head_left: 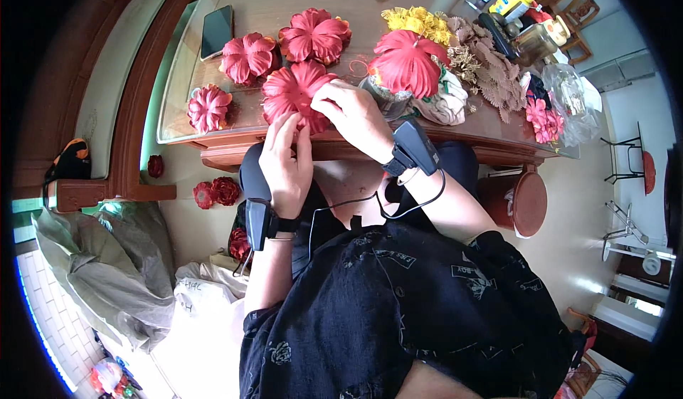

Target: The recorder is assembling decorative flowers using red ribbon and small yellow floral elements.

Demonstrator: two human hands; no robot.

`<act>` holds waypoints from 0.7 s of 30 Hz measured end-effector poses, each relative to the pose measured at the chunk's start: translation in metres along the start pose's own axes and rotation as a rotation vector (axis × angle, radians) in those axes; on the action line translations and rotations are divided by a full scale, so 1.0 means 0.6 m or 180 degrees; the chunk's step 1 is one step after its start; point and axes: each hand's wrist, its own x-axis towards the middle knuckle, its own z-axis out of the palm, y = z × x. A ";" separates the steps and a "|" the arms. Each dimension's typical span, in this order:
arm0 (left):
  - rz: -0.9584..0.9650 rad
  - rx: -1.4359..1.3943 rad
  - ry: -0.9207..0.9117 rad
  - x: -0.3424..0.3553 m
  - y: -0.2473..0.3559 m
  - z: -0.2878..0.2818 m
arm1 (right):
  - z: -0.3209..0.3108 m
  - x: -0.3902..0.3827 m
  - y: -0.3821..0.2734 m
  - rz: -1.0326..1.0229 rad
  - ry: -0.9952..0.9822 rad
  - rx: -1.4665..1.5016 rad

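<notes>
A red artificial flower (293, 89) with broad layered petals is at the near edge of the table, between my two hands. My left hand (287, 163) pinches its lower petals with bent fingers. At the flower's right side, my right hand (357, 120) is closed, thumb and fingertips together on the petal edge. Similar red flowers surround it: one (249, 59) to the upper left, one (314, 36) behind, and a smaller one (208, 108) at the left. A larger red bloom (407, 63) rests on a container (388, 100) to the right of my right hand.
A phone (216, 32) lies at the table's far left. Yellow flowers (420, 22), brown leaf pieces (491, 71), a crumpled cloth (448, 100) and a glass jar (535, 44) crowd the right. Below stand a reddish-brown stool (528, 201) and a white sack (203, 313); red flowers (217, 192) lie on the floor.
</notes>
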 end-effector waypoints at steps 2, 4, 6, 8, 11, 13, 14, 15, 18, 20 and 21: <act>0.0482 0.0601 -0.0186 -0.002 -0.014 0.008 | 0.001 0.003 -0.010 -0.0002 0.0092 -0.0001; 0.0586 0.1081 -0.0368 -0.005 -0.011 0.012 | -0.001 0.007 -0.024 0.0045 0.0180 -0.0015; 0.0564 0.1274 -0.0441 -0.004 -0.009 0.013 | -0.011 0.012 -0.043 -0.0049 0.0261 -0.0146; 0.0569 0.1167 -0.0406 -0.004 -0.012 0.014 | -0.022 0.013 -0.066 -0.0150 0.0424 -0.0173; 0.0537 0.1077 -0.0426 0.000 -0.010 0.008 | -0.040 0.004 -0.090 -0.0437 0.0574 -0.0338; 0.0434 0.0876 -0.0394 0.004 -0.004 0.000 | -0.058 -0.005 -0.106 -0.0877 0.0513 -0.0762; 0.0257 0.0565 -0.0263 -0.002 -0.003 -0.005 | -0.062 -0.013 -0.109 -0.0827 0.0456 -0.0772; -0.0045 0.0235 -0.0220 -0.004 0.012 -0.015 | -0.068 -0.022 -0.108 -0.0774 0.0427 -0.0784; -0.0919 -0.1399 -0.0327 -0.022 0.026 -0.032 | -0.074 -0.048 -0.092 -0.0878 0.0254 -0.1139; -0.1594 -0.2510 -0.0304 -0.023 0.024 -0.036 | -0.077 -0.058 -0.090 -0.1029 0.0246 -0.0940; -0.1662 -0.2711 -0.0433 -0.022 0.015 -0.035 | -0.074 -0.058 -0.086 -0.1227 0.0246 -0.0914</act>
